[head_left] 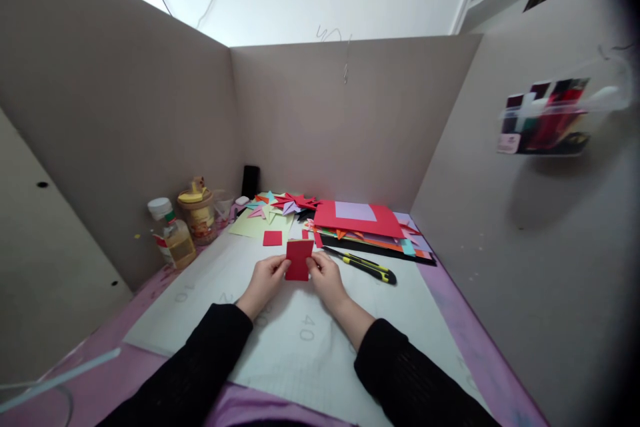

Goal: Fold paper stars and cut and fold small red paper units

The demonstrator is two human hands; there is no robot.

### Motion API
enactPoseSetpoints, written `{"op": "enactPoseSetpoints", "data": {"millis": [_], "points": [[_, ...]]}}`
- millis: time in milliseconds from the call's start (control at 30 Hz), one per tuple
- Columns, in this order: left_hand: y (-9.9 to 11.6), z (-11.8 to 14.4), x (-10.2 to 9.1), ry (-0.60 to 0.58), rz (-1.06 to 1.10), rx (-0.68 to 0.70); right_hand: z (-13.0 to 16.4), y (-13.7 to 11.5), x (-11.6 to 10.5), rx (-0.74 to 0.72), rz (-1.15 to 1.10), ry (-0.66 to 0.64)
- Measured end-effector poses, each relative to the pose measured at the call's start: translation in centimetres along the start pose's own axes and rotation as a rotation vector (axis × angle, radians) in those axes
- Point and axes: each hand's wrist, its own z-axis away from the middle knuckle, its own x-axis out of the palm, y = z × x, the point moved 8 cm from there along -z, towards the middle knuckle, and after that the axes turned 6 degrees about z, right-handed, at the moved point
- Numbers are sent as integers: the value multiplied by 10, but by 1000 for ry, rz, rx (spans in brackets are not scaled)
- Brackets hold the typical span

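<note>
A small red paper rectangle (299,261) is held up between my two hands, above the white sheet marked with numbers (320,360). My left hand (267,280) pinches its left edge, thumb on the near face. On the opposite edge, my right hand (327,277) grips it the same way. The fingers behind the paper are partly hidden. Just beyond lies a flat red paper square (273,238), with small red paper scraps (318,239) close to the right. A black and yellow utility knife (367,267) rests to the right of my right hand.
Stacked coloured paper topped by a red sheet (327,215) sits at the back right. Folded paper stars (295,201) lie behind. At the left stand a bottle (175,240) and a yellow-lidded jar (200,217). Grey partitions (350,120) enclose the table.
</note>
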Motion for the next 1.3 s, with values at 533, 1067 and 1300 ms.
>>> {"op": "enactPoseSetpoints", "data": {"millis": [533, 1067, 1300], "points": [[-6, 1, 4, 11, -43, -17, 1, 4, 9, -5, 60, -42], [-13, 0, 18, -114, 354, -215, 5, 22, 15, 229, -60, -88], [1, 5, 22, -249, 862, -321, 14, 30, 37, 463, -508, -292]]}}
